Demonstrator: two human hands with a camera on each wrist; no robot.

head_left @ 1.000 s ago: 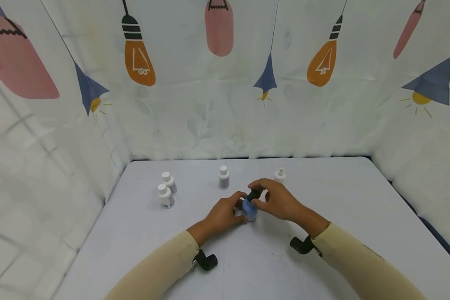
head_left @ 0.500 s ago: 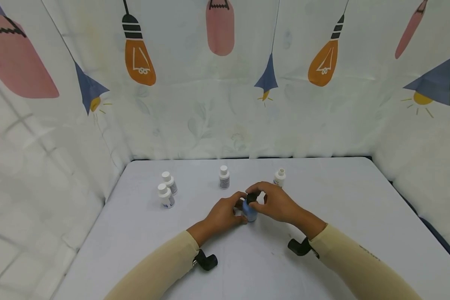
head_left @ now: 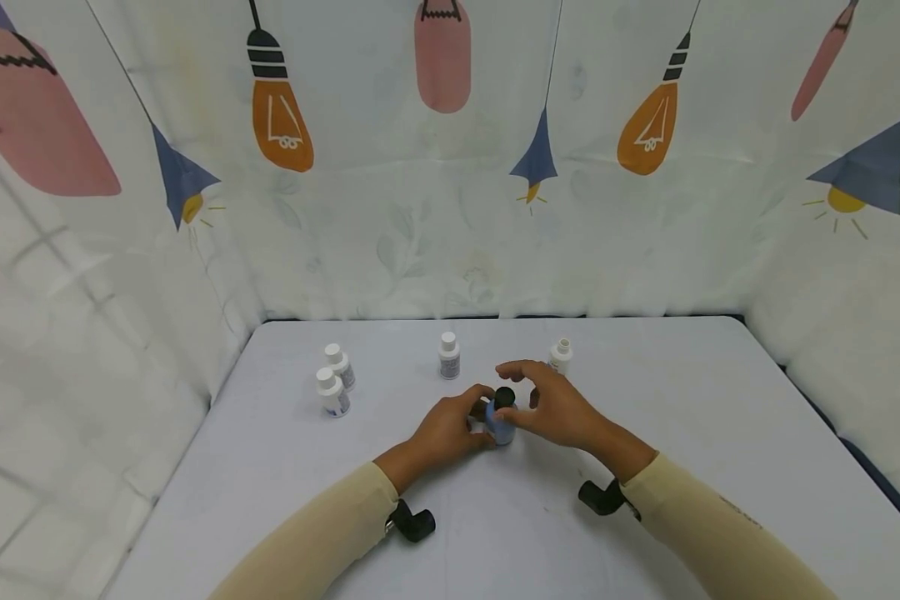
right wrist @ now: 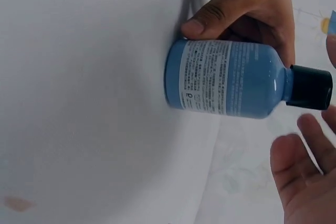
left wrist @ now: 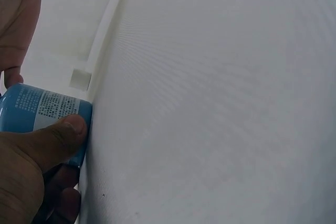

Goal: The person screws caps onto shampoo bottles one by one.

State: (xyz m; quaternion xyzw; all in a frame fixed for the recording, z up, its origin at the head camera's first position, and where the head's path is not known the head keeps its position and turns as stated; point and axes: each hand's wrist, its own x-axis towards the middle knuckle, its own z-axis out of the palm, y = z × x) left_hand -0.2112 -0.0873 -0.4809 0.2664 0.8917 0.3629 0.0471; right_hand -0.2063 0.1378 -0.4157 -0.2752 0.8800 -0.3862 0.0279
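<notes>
A blue bottle [head_left: 503, 431] with a black cap [head_left: 504, 397] stands upright on the table, its printed label facing the right wrist camera. My left hand [head_left: 450, 429] grips the bottle's lower body, with the thumb [left wrist: 65, 132] across the label. Around the cap, my right hand [head_left: 558, 408] has its fingers spread and mostly straight. In the right wrist view, the right fingers [right wrist: 291, 156] lie apart below the cap; whether one fingertip touches it I cannot tell.
Behind my right hand stands a small white bottle [head_left: 561, 354] without a cap. Another white bottle [head_left: 449, 358], capped, is at the back middle. Two capped white bottles, one rear [head_left: 340, 365] and one nearer [head_left: 332, 395], stand close together at left. Patterned curtains [head_left: 397, 208] enclose the table.
My right fingers have gone from pinching the black cap to spreading away from it. The cap has turned upright on the bottle since one second ago. My left hand keeps its hold.
</notes>
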